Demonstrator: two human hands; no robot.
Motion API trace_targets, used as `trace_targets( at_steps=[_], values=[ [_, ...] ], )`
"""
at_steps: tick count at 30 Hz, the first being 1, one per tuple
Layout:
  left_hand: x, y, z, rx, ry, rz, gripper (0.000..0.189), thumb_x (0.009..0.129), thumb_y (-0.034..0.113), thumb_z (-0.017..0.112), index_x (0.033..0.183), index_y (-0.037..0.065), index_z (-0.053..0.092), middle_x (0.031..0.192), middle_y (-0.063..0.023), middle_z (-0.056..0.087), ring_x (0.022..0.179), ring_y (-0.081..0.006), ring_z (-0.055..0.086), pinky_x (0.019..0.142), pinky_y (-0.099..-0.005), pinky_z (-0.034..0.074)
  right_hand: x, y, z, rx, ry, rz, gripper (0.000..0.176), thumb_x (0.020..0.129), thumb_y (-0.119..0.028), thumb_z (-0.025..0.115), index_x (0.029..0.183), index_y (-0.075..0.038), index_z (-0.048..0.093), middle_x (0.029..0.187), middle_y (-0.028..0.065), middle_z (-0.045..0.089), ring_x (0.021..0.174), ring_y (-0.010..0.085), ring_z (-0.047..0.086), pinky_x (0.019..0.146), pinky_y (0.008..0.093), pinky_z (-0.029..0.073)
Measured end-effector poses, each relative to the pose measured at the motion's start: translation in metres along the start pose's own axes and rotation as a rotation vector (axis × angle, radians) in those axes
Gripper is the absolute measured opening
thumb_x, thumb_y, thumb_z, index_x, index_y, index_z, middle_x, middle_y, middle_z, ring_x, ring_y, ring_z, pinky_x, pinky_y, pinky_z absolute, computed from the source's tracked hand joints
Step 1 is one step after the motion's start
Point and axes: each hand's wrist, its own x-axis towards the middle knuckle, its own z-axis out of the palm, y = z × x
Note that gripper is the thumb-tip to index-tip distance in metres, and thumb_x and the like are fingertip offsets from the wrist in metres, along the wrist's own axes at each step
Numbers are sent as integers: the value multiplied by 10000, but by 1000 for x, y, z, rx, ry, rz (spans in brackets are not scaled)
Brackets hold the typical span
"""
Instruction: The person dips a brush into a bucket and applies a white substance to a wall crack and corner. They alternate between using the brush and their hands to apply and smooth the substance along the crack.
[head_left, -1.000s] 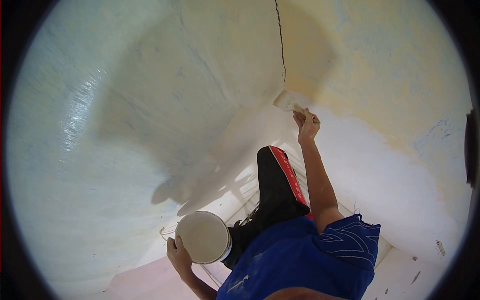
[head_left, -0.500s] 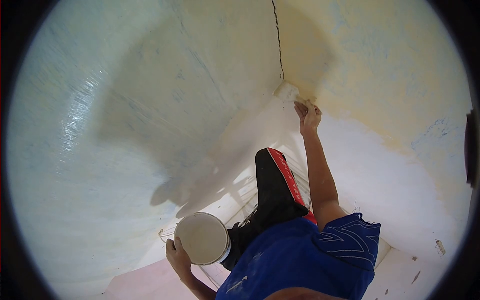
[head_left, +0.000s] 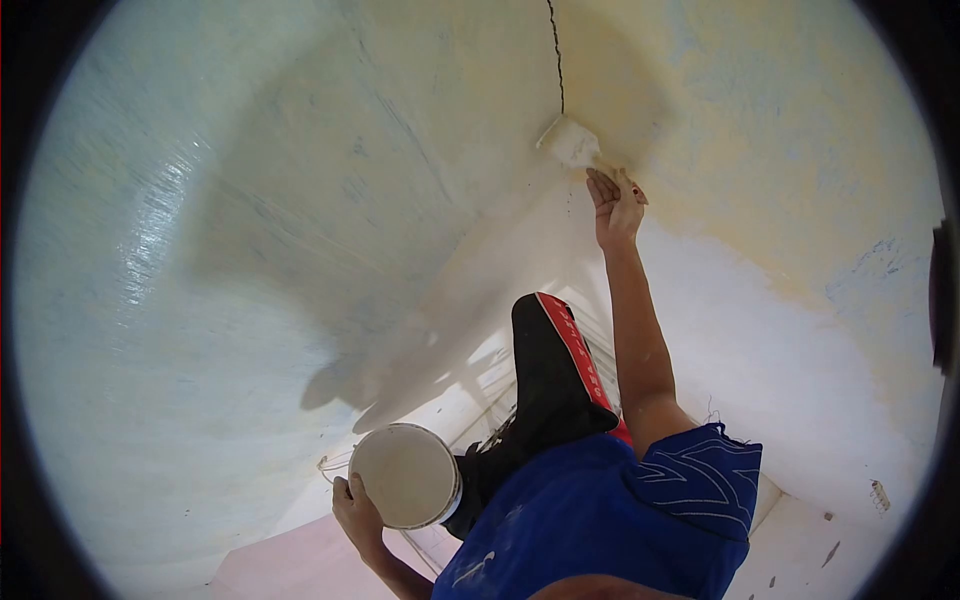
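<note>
My right hand (head_left: 618,205) is raised to the wall corner and grips the handle of a wide, pale brush (head_left: 570,142). The brush head lies against the corner, at the lower end of a dark crack (head_left: 557,60). My left hand (head_left: 357,512) holds a round white bucket (head_left: 404,475) by its rim at the lower left, with the thumb over the edge. Inside the bucket is a pale surface; how full it is I cannot tell.
A greenish wall (head_left: 250,200) stands on the left and a yellowish wall (head_left: 760,130) on the right, both whiter lower down. My black-and-red trouser leg (head_left: 550,370) is bent below the corner. A dark object (head_left: 941,300) sits at the right edge.
My right hand and the brush have moved up along the corner, and the brush now covers the lower end of the crack. My left hand and the bucket have hardly moved.
</note>
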Motion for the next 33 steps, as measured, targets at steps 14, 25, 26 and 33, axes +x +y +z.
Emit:
trace_targets(
  at_steps=[14,25,26,33],
  values=[
    [-3,5,-3,16,6,-30,405,1033,239,562,774,-37,418,640,-155,388,624,-230,339,578,-433,355,-18,68,-87,-388,303,11,251,1001,-123,692,907,-57,469,925,182,696,855,328,765,796,431,672],
    [5,-5,3,-5,-4,-8,415,1031,249,561,771,-38,411,640,-159,401,625,-234,349,580,-432,361,-6,26,-1,149,-79,15,209,999,-114,682,1003,-25,493,1077,251,695,971,388,740,884,479,653],
    [4,-2,2,-7,-2,-7,415,1031,249,561,771,-38,411,640,-159,401,625,-234,349,580,-432,361,-7,39,-16,150,-82,14,209,999,-114,682,1003,-25,493,1077,251,695,971,388,740,884,479,653],
    [0,5,0,-24,6,-15,420,1030,255,562,771,-31,396,642,-146,384,629,-220,345,575,-431,353,-38,88,-93,-227,330,69,179,999,-123,686,924,-44,545,988,211,724,919,351,758,866,443,669]
  ],
)
